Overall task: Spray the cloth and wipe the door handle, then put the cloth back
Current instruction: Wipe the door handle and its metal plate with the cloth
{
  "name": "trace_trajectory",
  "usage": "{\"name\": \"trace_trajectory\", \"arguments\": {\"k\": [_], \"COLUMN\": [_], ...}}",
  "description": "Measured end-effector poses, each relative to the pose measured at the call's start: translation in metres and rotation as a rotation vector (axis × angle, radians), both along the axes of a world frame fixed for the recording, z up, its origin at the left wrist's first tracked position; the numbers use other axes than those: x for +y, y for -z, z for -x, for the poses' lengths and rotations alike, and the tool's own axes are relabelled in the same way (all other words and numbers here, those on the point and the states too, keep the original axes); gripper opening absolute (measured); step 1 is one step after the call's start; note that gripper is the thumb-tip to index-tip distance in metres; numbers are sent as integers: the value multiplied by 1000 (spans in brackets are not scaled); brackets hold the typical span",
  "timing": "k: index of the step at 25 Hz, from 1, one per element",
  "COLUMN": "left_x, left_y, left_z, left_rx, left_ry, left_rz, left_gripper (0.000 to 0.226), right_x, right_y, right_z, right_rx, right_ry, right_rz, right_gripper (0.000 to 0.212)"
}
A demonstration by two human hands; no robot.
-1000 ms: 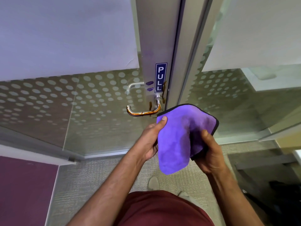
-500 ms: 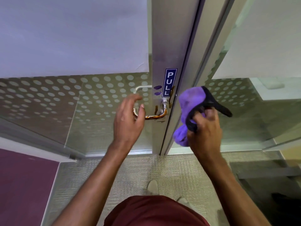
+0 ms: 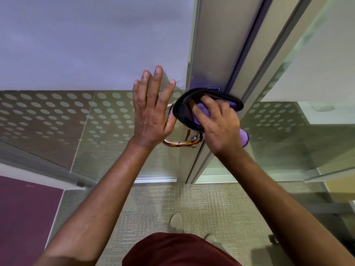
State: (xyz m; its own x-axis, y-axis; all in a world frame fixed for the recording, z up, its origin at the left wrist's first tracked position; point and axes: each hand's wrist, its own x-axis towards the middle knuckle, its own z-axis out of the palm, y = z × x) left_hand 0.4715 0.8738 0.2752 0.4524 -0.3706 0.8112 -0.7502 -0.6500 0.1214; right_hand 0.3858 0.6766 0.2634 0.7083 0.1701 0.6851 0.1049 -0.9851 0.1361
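Observation:
My right hand grips the bunched purple cloth, whose black edge shows, and presses it on the metal door frame just above the handle, over the PULL sign. The curved metal door handle carries brown smears and pokes out below both hands. My left hand lies flat with spread fingers against the glass door, left of the cloth, holding nothing. No spray bottle is in view.
The glass door has a dotted frosted band and a white panel above. A second glass pane stands right of the frame. Carpet lies below, with my shoes close to the door.
My right hand carried the cloth left and up onto the door frame over the sign. My left hand rose from the handle and flattened on the glass. The view moved closer to the door.

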Motion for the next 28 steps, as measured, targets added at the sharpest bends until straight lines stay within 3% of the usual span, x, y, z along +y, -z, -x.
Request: {"name": "trace_trajectory", "arguments": {"k": [7, 11, 14, 17, 19, 25, 28], "left_x": [-3, -9, -12, -17, -19, -20, -18], "left_y": [12, 16, 20, 22, 25, 30, 29], "left_z": [-23, -28, -31, -34, -36, -37, -36], "left_rx": [-126, -138, -185, -244, -262, -280, -270], "left_ry": [-24, -49, -76, -104, -109, -138, -143], "left_rz": [-60, -45, -30, -17, -3, 21, 8], "left_gripper": [56, 58, 65, 70, 69, 68, 68], "right_x": [-7, -16, -20, -13, -3, -18, -28], "right_y": [22, 19, 4, -6, -4, 17, 19], "right_z": [3, 5, 14, 7, 0, 8, 17], "right_rx": [134, 168, 35, -139, -159, 189, 221], "right_ry": [-93, -92, -11, 47, 97, -55, -36], "right_rz": [178, 134, 39, -87, -72, 296, 260], "right_gripper": [46, 46, 52, 35, 36, 47, 43]}}
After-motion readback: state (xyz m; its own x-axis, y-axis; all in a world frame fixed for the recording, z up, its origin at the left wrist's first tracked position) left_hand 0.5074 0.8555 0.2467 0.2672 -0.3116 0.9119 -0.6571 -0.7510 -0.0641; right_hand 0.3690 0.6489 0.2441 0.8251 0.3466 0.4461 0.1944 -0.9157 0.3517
